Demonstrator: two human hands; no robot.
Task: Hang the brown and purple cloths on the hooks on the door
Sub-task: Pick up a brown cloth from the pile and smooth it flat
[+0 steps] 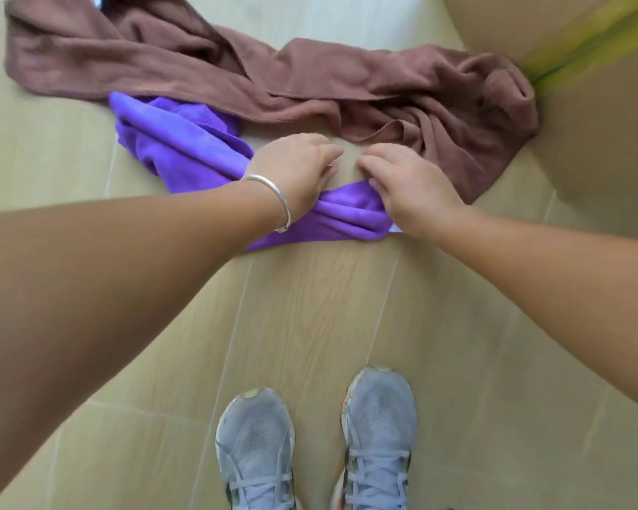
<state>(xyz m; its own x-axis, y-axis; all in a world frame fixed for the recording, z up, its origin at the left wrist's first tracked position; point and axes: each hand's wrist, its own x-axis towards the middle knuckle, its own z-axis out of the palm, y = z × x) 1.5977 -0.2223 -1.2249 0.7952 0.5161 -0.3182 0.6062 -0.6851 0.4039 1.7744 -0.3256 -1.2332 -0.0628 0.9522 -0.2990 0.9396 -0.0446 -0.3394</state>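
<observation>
The left hand and right hand are both bending down, fingers curling round the near end of the crumpled purple cloth lying on the pale wood-grain floor. The long rumpled brown towel cloth is lying just beyond, overlapping the purple one's far end, untouched

Floor: brown cloth, purple cloth
</observation>
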